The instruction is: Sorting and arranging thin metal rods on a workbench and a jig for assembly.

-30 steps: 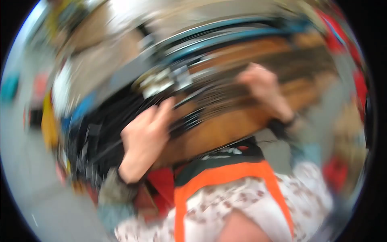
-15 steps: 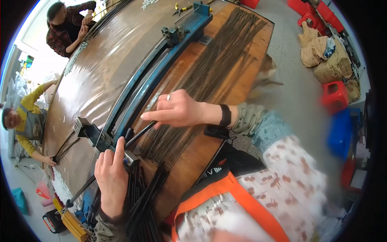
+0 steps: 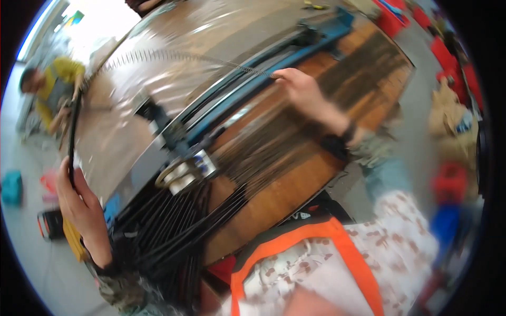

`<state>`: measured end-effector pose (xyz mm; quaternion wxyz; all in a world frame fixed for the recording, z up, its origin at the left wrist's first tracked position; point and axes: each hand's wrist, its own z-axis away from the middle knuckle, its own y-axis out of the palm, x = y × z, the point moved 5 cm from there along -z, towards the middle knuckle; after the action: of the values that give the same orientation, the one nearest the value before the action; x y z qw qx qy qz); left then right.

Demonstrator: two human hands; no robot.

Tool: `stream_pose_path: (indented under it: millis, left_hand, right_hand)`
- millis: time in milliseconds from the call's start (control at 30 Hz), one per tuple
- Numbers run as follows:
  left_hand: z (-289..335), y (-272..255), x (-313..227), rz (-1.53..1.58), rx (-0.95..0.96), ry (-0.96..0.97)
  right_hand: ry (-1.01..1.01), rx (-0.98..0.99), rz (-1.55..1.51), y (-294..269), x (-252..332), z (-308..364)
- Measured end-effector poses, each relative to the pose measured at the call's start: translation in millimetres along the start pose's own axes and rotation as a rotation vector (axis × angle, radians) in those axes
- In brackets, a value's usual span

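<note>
At the left, my left hand (image 3: 81, 203) is closed around the lower end of a slim black tube (image 3: 75, 126), which stands nearly upright. A long thin coil spring (image 3: 158, 54) arches from the tube's upper end across to my right hand (image 3: 303, 92); whether it sits inside the tube I cannot tell. My right hand pinches the spring's other end above the blue rail fixture (image 3: 211, 124). Below that hand, a pile of long springs (image 3: 274, 142) lies on the wooden tabletop (image 3: 263, 216). Motion blurs the right hand and the pile.
A bundle of black tubes (image 3: 168, 226) fans out near my lap, beside a round metal part (image 3: 176, 176) at the fixture's near end. Plastic sheeting (image 3: 126, 131) covers the far table. A person in yellow (image 3: 63, 71) works at its left edge. Red bins (image 3: 445, 60) and sacks (image 3: 448, 124) stand right.
Both hands have left the fixture's near end. The left has moved out left with the black tube raised; the right has moved up and right, and a spring now stretches between. The view has shifted.
</note>
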<state>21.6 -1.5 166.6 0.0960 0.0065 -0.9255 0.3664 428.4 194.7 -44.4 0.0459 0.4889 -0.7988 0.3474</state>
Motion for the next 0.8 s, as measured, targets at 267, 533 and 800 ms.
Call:
stream_pose_path:
  millis: [267, 533, 800]
  left_hand:
    - [38, -51, 44, 0.065, 0.072, -0.254]
    - [137, -60, 82, 0.057, 0.269, -0.518]
    - [127, -26, 92, 0.143, 0.124, -0.400]
  right_hand:
    - [-0.134, 0.545, -0.696, 144, 179, -115]
    - [-0.427, 0.561, -0.477, 200, 204, -113]
    - [-0.635, 0.298, -0.046, 160, 171, -120]
